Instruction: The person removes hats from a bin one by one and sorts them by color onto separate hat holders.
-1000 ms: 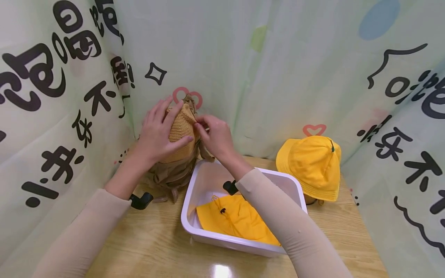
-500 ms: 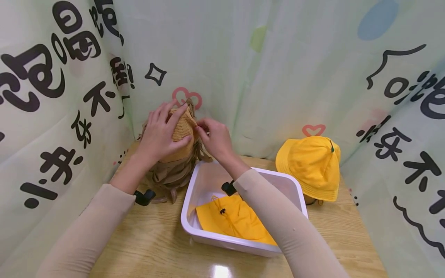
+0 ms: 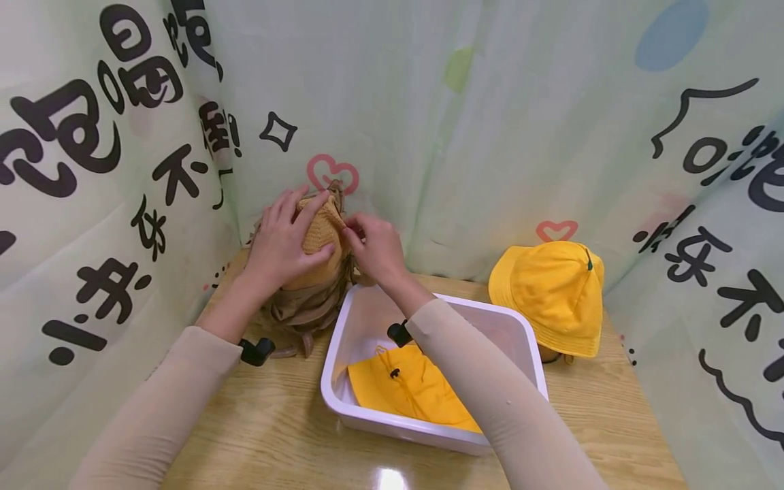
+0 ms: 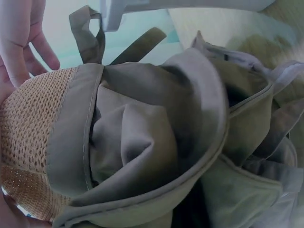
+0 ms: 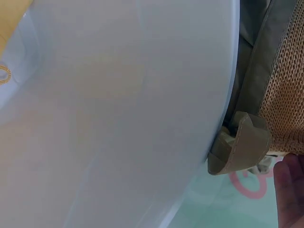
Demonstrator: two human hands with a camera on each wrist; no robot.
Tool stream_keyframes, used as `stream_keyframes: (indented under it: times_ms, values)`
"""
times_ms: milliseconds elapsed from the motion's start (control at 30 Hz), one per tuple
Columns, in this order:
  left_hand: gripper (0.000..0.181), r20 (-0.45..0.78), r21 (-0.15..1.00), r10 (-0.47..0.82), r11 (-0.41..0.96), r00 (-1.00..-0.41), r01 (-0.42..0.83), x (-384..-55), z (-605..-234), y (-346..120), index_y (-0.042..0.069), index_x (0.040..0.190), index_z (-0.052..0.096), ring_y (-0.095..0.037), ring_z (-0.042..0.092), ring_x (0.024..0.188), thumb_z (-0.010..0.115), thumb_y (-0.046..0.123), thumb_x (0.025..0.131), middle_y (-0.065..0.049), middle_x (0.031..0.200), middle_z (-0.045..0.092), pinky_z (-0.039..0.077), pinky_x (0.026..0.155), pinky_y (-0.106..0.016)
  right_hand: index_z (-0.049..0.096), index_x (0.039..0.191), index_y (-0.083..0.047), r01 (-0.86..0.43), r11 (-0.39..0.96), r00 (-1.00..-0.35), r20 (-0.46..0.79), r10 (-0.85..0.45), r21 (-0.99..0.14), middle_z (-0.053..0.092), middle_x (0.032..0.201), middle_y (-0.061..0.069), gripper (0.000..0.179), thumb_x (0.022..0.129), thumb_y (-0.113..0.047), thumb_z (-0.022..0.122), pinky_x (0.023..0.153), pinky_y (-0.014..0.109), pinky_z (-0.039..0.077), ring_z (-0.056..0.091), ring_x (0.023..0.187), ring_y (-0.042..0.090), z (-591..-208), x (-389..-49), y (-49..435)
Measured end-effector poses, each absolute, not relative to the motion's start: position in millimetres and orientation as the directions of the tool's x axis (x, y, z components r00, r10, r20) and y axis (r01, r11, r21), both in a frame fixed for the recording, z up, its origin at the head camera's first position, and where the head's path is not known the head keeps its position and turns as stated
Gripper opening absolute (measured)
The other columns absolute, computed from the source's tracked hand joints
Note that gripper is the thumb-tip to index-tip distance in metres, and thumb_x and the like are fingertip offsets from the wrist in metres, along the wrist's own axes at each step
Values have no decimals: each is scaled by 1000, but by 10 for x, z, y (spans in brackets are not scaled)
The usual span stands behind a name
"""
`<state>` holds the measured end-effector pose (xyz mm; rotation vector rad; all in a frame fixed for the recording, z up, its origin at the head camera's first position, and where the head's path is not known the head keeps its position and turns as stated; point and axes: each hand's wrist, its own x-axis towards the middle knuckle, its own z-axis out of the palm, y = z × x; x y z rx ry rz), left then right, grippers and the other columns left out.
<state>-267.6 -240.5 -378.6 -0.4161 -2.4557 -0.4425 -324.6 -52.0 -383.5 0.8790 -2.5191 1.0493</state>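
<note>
A sun hat (image 3: pixel 320 235) with a tan woven crown and brown cloth brim stands at the back left in the head view. My left hand (image 3: pixel 280 238) lies over its crown, fingers extended and thumb spread toward the right. With thumb and fingertips, my right hand (image 3: pixel 376 250) pinches the woven cloth at the crown's right side. The left wrist view shows the brown brim (image 4: pixel 156 204) folded and drooping over more cloth beneath. Cloth ties (image 4: pixel 88 35) stick out beside the band. In the right wrist view only a few right fingers (image 5: pixel 287 185) show at the crown.
A white plastic bin (image 3: pixel 331 381) stands right of the sun hat, under my right forearm. Inside lies a yellow cloth hat (image 3: pixel 392 395) with a black toggle. Another yellow bucket hat (image 3: pixel 545 292) sits at the right on the wooden table (image 3: pixel 269 422). Printed curtains (image 3: pixel 392 88) surround it.
The crown has sunk slightly, and both hands have shifted a little downward with it. The left hand stays spread and the right hand keeps its pinch.
</note>
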Motion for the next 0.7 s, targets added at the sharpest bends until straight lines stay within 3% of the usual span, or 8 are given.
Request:
stream_keyframes:
  times_ms: [167,267,400,500,600,700]
  values:
    - [82,606,208,194,898,-771,389,-2658,-3811,-2401,26,153,37,-49,33,139,73,48,83,-21,155,35,29,108,-66,73,107,-10,-625,561,-780,449,-435,-543,75,99,4,16,99,-20,63,79,32,56,71,88,17,-3851,-3258,-503]
    - [76,598,301,164,861,-784,410,-2637,-3818,-2442,27,155,36,-45,30,143,66,50,89,-17,157,33,27,110,-67,73,106,-10,-618,561,-786,447,-427,-552,75,99,4,16,99,-20,63,79,32,56,71,88,17,-3854,-3266,-484]
    - [55,645,485,6,769,-764,416,-2591,-3853,-2623,14,150,43,-39,39,136,54,30,99,-20,148,42,32,108,-62,73,105,-10,-604,556,-797,439,-415,-570,75,99,4,15,99,-20,63,80,33,56,71,89,18,-3858,-3279,-459]
    - [38,650,564,-132,743,-748,360,-2535,-3935,-2801,-1,133,55,-39,50,119,54,12,97,-24,128,53,38,99,-54,73,105,-11,-595,557,-804,427,-414,-580,75,99,3,15,99,-21,63,81,32,55,71,90,17,-3866,-3285,-448]
    - [27,573,593,-168,760,-802,265,-2469,-4036,-2922,-4,118,61,-37,54,105,61,12,96,-23,113,59,41,90,-50,73,105,-11,-590,554,-807,423,-411,-588,75,99,3,15,99,-21,63,81,32,55,71,89,16,-3870,-3282,-448]
    - [36,482,615,-154,761,-863,208,-2441,-4099,-2961,-4,118,61,-34,54,101,67,25,96,-21,111,59,41,87,-49,73,105,-11,-591,547,-807,427,-408,-594,75,98,3,15,99,-20,63,80,31,56,71,89,16,-3871,-3276,-458]
